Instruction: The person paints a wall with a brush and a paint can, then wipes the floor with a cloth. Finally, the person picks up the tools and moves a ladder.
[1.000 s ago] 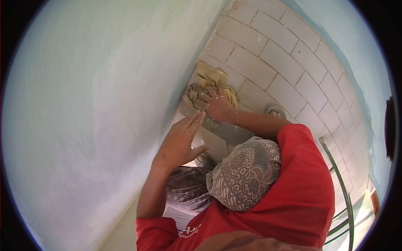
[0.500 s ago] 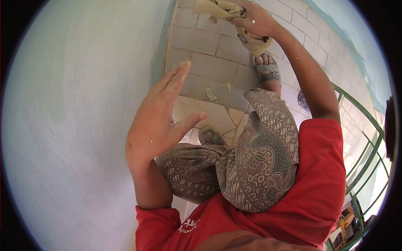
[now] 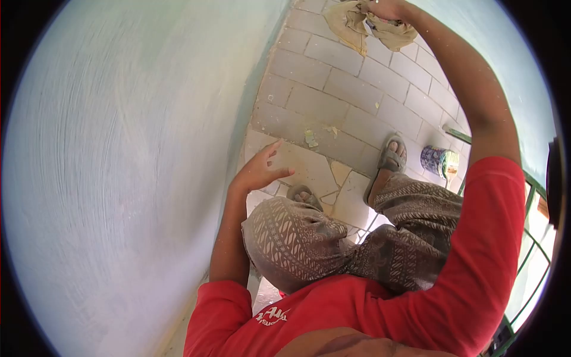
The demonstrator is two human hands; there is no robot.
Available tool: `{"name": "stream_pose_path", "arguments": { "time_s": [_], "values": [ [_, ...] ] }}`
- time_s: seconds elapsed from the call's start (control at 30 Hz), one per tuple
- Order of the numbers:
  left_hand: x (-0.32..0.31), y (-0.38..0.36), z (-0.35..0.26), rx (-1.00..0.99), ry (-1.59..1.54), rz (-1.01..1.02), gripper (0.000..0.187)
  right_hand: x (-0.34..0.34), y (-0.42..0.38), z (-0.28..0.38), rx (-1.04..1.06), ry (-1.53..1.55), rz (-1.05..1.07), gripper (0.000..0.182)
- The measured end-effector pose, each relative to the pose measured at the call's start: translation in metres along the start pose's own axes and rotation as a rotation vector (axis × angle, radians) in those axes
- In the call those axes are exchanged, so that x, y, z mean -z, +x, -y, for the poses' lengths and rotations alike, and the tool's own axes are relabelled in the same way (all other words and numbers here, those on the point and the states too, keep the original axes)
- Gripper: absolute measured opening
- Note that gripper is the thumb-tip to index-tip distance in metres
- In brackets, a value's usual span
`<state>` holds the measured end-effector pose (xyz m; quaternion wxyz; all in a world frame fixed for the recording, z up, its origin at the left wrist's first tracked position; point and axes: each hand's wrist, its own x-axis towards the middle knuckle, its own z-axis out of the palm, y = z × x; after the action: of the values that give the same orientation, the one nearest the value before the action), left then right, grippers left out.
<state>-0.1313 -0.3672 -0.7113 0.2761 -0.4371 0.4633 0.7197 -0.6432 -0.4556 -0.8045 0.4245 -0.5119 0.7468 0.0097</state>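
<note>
At the top of the head view, my right hand [image 3: 389,9] is closed on a crumpled tan cloth [image 3: 346,25], whose folds hang over the tiled floor. The hand is partly cut off by the frame's edge. Lower down, my left hand [image 3: 260,171] holds nothing, its thumb apart from the fingers. It hovers beside the pale blue-green wall [image 3: 119,154], which has streaky brush marks, and above the floor near my sandalled foot.
A paint can [image 3: 432,158] with a brush [image 3: 451,168] at its mouth stands right of my sandal [image 3: 392,156]. Yellowish flakes [image 3: 311,138] lie on the tiles [image 3: 321,98]. A green metal railing [image 3: 538,244] runs along the right.
My right hand and the cloth have shifted right and up in view. My left hand has moved lower, looking smaller. The view has turned, bringing the paint can and brush into sight.
</note>
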Motion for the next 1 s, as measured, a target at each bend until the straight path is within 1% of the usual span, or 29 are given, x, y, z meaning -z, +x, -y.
{"name": "stream_pose_path", "arguments": {
  "time_s": [0.03,0.07,0.1,0.17,0.2,0.23,0.27,0.3,0.33,0.4,0.47,0.53,0.6,0.67,0.73,0.77,0.83,0.87,0.93,0.97,1.0],
  "values": [
    [-0.009,0.007,0.04,-0.048,0.201,-0.125,0.108,-0.02,0.017,-0.006,-0.087,0.038,-0.048,0.053],
    [-0.015,0.01,0.068,-0.087,0.412,-0.246,0.114,-0.048,0.04,-0.021,-0.128,0.071,-0.05,0.058],
    [-0.022,0.009,0.085,-0.072,0.418,-0.258,0.114,-0.08,0.06,-0.037,-0.115,0.085,-0.047,0.058],
    [-0.039,0.007,0.104,0.194,0.521,-0.287,0.122,-0.146,0.094,-0.065,-0.032,-0.228,-0.308,0.071],
    [-0.047,0.006,0.112,0.192,0.526,-0.302,0.122,-0.175,0.104,-0.069,-0.056,-0.32,-0.333,0.074],
    [-0.055,0.005,0.115,0.2,0.572,-0.255,0.122,-0.176,0.106,-0.053,-0.044,-0.314,-0.335,0.074],
    [-0.059,0.005,0.12,0.211,0.617,-0.206,0.123,-0.186,0.105,-0.033,-0.103,-0.232,-0.236,0.073],
    [-0.06,0.008,0.126,0.218,0.614,-0.217,0.123,-0.195,0.102,-0.011,-0.161,-0.155,-0.139,0.072],
    [-0.06,0.009,0.128,0.175,0.606,-0.254,0.121,-0.206,0.11,0.0,-0.19,0.188,0.055,0.068],
    [-0.061,0.006,0.121,0.124,0.572,-0.301,0.116,-0.217,0.069,0.069,-0.1,-0.197,-0.295,0.063],
    [-0.061,0.008,0.125,0.098,0.573,-0.329,0.118,-0.231,0.045,0.115,0.04,-0.23,-0.286,0.061],
    [-0.06,0.007,0.124,0.062,0.597,-0.357,0.119,-0.248,0.002,0.154,0.036,-0.181,-0.315,0.06],
    [-0.056,0.006,0.119,0.061,0.609,-0.352,0.118,-0.276,-0.042,0.182,0.1,-0.132,-0.314,0.057],
    [-0.056,0.009,0.119,0.071,0.608,-0.335,0.117,-0.304,-0.081,0.207,0.16,-0.122,-0.202,0.057],
    [-0.06,0.014,0.124,0.076,0.628,-0.363,0.115,-0.326,-0.107,0.224,0.212,-0.087,-0.09,0.057],
    [-0.061,0.015,0.127,0.075,0.628,-0.361,0.115,-0.336,-0.119,0.227,0.209,-0.086,-0.089,0.057],
    [-0.061,0.02,0.131,-0.021,0.653,-0.376,0.113,-0.343,-0.135,0.231,0.362,-0.03,0.053,0.058],
    [-0.061,0.023,0.131,-0.033,0.659,-0.381,0.113,-0.34,-0.138,0.228,0.359,-0.035,0.041,0.058],
    [-0.068,0.02,0.139,-0.008,0.5,-0.371,0.113,-0.32,-0.147,0.215,0.367,0.146,0.216,0.058],
    [-0.068,0.02,0.145,-0.003,0.501,-0.368,0.113,-0.299,-0.138,0.199,0.262,0.46,0.334,0.061],
    [-0.068,0.019,0.153,-0.005,0.566,-0.415,0.113,-0.271,-0.121,0.176,0.147,0.776,0.451,0.063]
  ]
}}
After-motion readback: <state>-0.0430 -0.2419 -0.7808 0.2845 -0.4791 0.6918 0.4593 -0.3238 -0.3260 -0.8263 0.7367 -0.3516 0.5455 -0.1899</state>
